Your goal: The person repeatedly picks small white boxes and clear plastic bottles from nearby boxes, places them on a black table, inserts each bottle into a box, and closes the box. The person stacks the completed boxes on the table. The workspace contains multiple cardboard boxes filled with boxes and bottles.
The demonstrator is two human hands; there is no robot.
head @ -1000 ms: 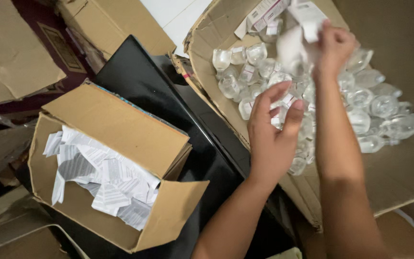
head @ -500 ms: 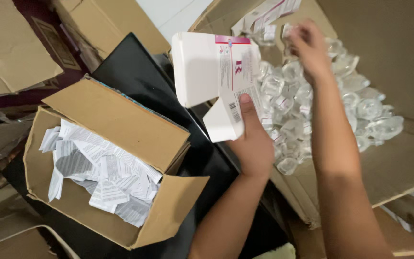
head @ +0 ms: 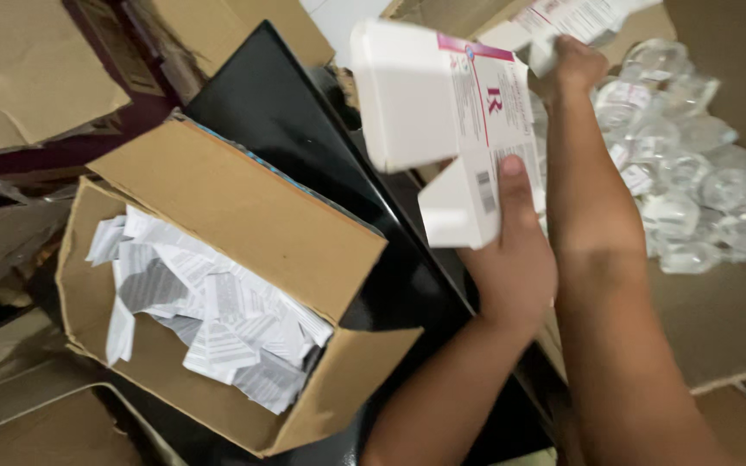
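Note:
My left hand (head: 511, 259) grips a small white carton (head: 442, 112) with a pink stripe and an open end flap, holding it up above the black surface. My right hand (head: 576, 65) reaches further back and is closed on folded white printed packaging (head: 563, 17) at the top of the big cardboard box (head: 736, 328). That box holds a heap of several small clear plastic bottles (head: 684, 190), just right of my right forearm.
A brown cardboard box (head: 243, 216) at the left holds several folded printed paper leaflets (head: 200, 311). It rests on a black sheet (head: 304, 121). More flattened and open cardboard boxes (head: 28, 69) lie around the edges.
My left hand picked up the white carton from the bottle box and has brought it up and closer. My right hand stayed at the far end of the box, holding packaging.

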